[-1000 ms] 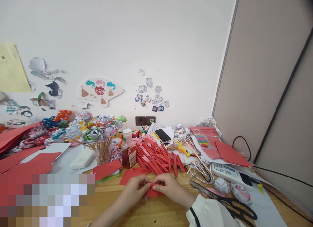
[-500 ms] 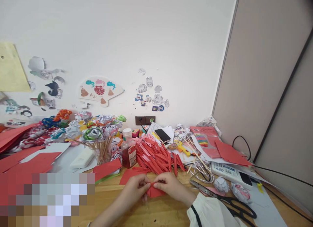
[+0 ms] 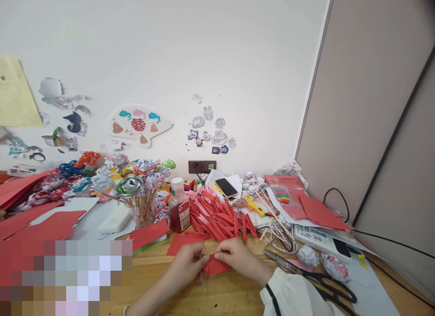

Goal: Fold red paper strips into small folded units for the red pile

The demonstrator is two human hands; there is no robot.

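Between my two hands is a small piece of red paper (image 3: pixel 216 266), low over the wooden table. My left hand (image 3: pixel 190 260) pinches its left side with thumb and fingers. On the other side my right hand (image 3: pixel 235 256) grips the top edge, thumb bent against the paper. The fingers hide part of the sheet, so its folds are hard to make out. Just beyond the hands lies a large heap of folded red paper strips (image 3: pixel 215 214). A flat red sheet (image 3: pixel 176 244) rests behind my left hand.
Black-handled scissors (image 3: pixel 316 279) lie to the right, near a bead string (image 3: pixel 280 239) and crumpled paper balls (image 3: pixel 307 255). A bottle of red liquid (image 3: pixel 179 214) and a holder of sticks (image 3: pixel 140 211) stand left of the heap. A phone (image 3: pixel 226 187) lies behind it.
Both hands stay on the red paper in nearly the same place. My fingers have shifted only slightly along its top edge.
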